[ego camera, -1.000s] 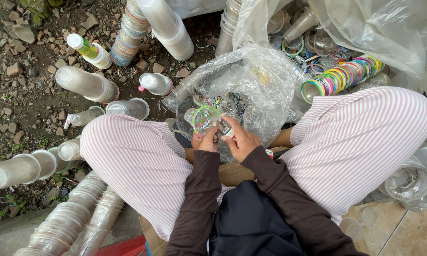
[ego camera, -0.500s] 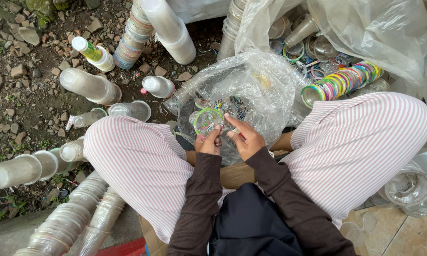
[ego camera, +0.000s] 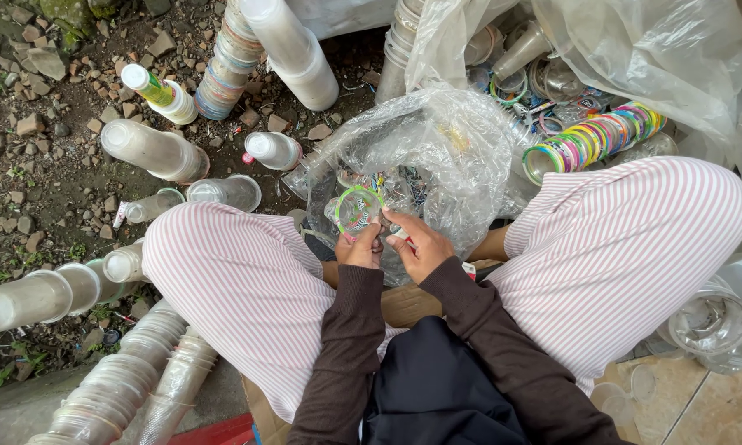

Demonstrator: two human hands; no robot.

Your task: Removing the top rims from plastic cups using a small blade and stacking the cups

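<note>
Peeling looks to be the step in hand: the left hand (ego camera: 361,247) pinches a clear plastic cup with a green-ringed foil lid (ego camera: 358,209) just above it, while the right hand (ego camera: 420,245), fingers bent, picks at the lid's near edge. Both hover over a crumpled clear plastic bag (ego camera: 453,156). Next, a firmer pinch on the lid's edge seems needed.

Green-rimmed cup lid (ego camera: 358,210); pink-striped trousers (ego camera: 239,280)

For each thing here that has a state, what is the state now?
Clear plastic cup with green rim: held up by left hand.
Right hand: fingers at the cup's edge.
Clear plastic bag: open.
Small clear bottle: lying down.
</note>
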